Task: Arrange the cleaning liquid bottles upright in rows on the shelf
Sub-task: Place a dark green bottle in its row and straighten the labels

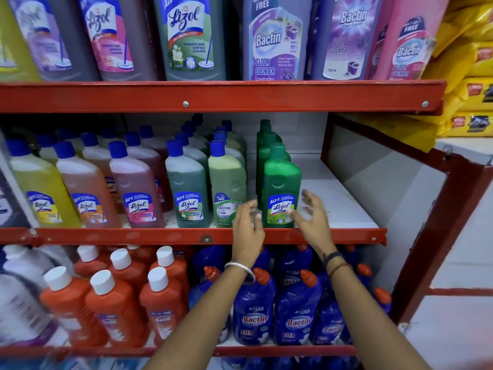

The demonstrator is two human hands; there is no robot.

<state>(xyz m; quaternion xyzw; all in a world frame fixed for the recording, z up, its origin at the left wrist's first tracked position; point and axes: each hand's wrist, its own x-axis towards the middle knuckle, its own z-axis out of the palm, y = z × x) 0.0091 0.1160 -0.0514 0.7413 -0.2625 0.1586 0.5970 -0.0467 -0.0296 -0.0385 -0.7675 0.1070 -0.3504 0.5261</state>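
Both hands, left hand (246, 220) and right hand (310, 209), are open and empty beside the green bottle (281, 188), which looks full, heavy and smooth, so gripping its body seems best.

Stacked yellow packets (469, 62) beside the red rack (213, 96)

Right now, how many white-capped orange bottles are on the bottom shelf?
6 orange bottles: three in front, the others at and; three behind. More may be hidden further back.
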